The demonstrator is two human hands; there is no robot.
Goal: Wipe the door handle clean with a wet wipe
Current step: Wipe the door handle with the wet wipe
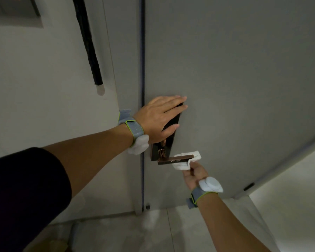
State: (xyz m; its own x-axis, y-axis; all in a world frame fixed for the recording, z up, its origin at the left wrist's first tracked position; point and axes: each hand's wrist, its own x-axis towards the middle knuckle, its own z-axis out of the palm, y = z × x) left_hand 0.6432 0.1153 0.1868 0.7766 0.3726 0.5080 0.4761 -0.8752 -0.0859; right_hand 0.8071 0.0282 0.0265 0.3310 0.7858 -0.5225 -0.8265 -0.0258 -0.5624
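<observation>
A copper-coloured lever door handle sticks out to the right from a dark lock plate on the grey door. A white wet wipe is wrapped around the lever's free end. My right hand pinches the wipe from below, fingers closed on it. My left hand lies flat on the upper part of the lock plate, fingers spread and pointing right, holding nothing. It hides most of the plate's top half.
The door's edge runs vertically just left of the handle, beside a pale wall. A black padded tube hangs on that wall. Light floor tiles lie below. A bright opening shows at the lower right.
</observation>
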